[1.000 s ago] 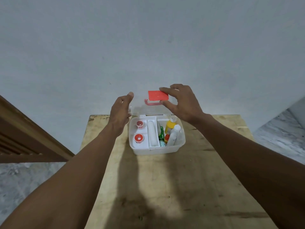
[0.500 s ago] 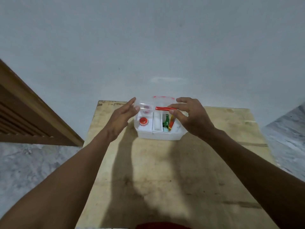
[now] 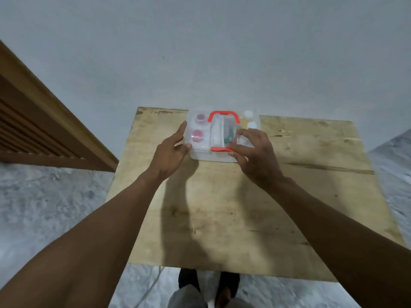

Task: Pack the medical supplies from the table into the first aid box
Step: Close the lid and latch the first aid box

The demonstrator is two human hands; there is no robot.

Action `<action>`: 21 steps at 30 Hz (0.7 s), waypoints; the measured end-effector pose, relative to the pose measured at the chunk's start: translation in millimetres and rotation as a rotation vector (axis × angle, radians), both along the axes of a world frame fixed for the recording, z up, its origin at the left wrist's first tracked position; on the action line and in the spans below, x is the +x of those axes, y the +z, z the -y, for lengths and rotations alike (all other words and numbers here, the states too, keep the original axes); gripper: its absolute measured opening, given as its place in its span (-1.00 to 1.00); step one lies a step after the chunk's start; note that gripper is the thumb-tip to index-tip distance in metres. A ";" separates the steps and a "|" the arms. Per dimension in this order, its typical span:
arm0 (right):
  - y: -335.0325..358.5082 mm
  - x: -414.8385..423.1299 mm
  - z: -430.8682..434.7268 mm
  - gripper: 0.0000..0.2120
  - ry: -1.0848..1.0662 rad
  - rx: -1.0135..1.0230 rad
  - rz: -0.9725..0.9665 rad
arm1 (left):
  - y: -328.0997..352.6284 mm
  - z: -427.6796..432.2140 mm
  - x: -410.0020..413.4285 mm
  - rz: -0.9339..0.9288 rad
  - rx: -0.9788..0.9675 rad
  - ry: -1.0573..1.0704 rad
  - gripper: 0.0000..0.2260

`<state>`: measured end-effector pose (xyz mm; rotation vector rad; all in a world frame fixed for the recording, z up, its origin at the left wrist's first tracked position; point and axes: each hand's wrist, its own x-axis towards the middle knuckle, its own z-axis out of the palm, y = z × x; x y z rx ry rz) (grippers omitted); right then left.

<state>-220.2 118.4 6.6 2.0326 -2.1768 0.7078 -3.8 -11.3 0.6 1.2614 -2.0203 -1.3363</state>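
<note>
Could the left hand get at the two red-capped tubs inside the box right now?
Probably not directly. The left hand rests at the box's left edge, right beside the red-capped tubs, but the clear lid is down over them and would have to be lifted first.

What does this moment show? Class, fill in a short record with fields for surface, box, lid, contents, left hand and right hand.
surface: wooden table
box: first aid box, at the table's far edge
lid: clear lid down over the box, red handle lying flat on it
contents: red-capped items and bottles, seen dimly through the lid
left hand: touching the box's left end
right hand: fingers at the red latch on the near side
</note>
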 end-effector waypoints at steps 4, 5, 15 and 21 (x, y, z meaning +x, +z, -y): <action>-19.2 -7.3 -3.2 -0.76 0.065 -0.072 -0.007 | -7.5 4.9 2.1 -0.006 -0.053 -0.036 -0.39; -23.1 -8.6 -4.5 -0.74 0.092 -0.103 -0.010 | -9.2 6.2 2.4 -0.009 -0.050 -0.045 -0.37; -33.5 -10.4 -0.6 -0.53 -0.058 -0.188 0.062 | -37.4 4.6 -6.4 -0.183 -0.149 0.010 -0.36; -49.4 -16.3 0.1 -0.11 -0.256 -0.077 0.178 | -38.1 1.4 -11.0 -0.231 -0.218 -0.015 -0.35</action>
